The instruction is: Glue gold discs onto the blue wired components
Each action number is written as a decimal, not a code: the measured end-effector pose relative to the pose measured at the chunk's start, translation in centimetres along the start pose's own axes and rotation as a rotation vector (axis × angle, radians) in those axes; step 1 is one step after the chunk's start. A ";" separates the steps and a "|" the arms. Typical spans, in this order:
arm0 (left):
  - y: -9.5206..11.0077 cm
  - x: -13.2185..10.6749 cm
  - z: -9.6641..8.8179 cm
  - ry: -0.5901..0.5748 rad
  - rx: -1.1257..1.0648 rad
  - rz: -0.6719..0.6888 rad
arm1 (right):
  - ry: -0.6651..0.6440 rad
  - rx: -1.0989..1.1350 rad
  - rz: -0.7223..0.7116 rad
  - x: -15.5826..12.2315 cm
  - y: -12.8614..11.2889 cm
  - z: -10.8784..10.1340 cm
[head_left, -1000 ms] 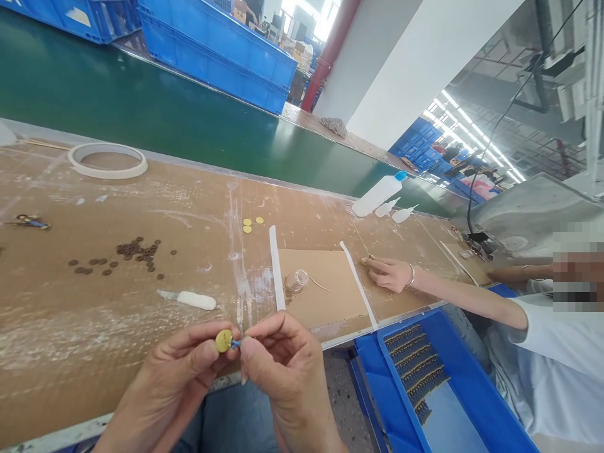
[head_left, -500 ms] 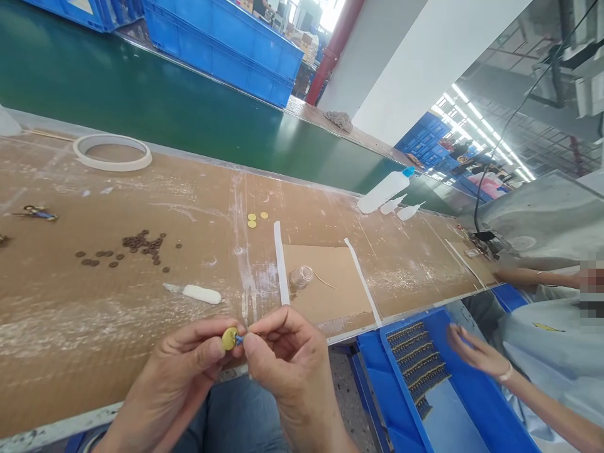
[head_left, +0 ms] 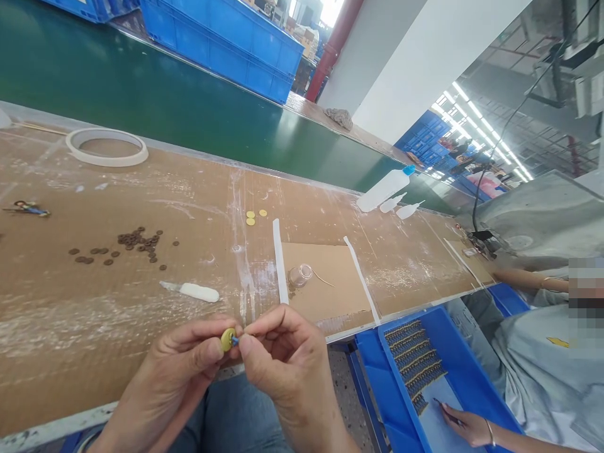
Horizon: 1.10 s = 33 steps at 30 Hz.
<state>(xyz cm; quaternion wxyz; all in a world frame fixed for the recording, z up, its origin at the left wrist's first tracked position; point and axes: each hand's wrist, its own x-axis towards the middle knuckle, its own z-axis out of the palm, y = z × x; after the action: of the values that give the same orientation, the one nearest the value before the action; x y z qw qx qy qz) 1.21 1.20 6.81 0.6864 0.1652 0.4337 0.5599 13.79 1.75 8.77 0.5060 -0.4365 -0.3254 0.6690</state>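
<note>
Between thumb and fingers, my left hand (head_left: 184, 365) pinches a small yellow disc (head_left: 228, 339) tilted on its edge. A thin blue piece (head_left: 234, 341) sticks out from the disc's right side. My right hand (head_left: 287, 371) is closed in a pinch at that blue piece, its fingertips almost touching those of my left hand. Just beyond lies a white-handled knife (head_left: 198, 292). Several dark brown discs (head_left: 136, 239) are scattered to the left, and 3 flat yellow discs (head_left: 250, 218) rest farther back on the cardboard-covered table.
A tape roll (head_left: 107, 150) and a small blue-and-gold item (head_left: 27, 209) lie at left. A clear cup (head_left: 301, 275) sits on a cardboard sheet (head_left: 330, 302). White bottles (head_left: 384, 190) lie behind. At right, a co-worker's hand (head_left: 465, 428) is in a blue crate (head_left: 472, 371) with rows of small parts.
My hands stay nearly in place, and the yellow disc has turned more edge-on. The co-worker's hand has moved down into the blue crate and now holds a small dark piece.
</note>
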 end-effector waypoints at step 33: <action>-0.3 -0.2 -0.6 -0.100 0.171 0.051 | -0.001 -0.354 0.184 -0.1 -3.2 0.6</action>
<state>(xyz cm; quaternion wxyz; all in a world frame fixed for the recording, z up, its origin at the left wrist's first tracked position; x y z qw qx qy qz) 0.93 0.77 6.31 0.6762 0.2619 0.4409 0.5289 14.46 2.54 11.82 0.3577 -0.5461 -0.3971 0.6451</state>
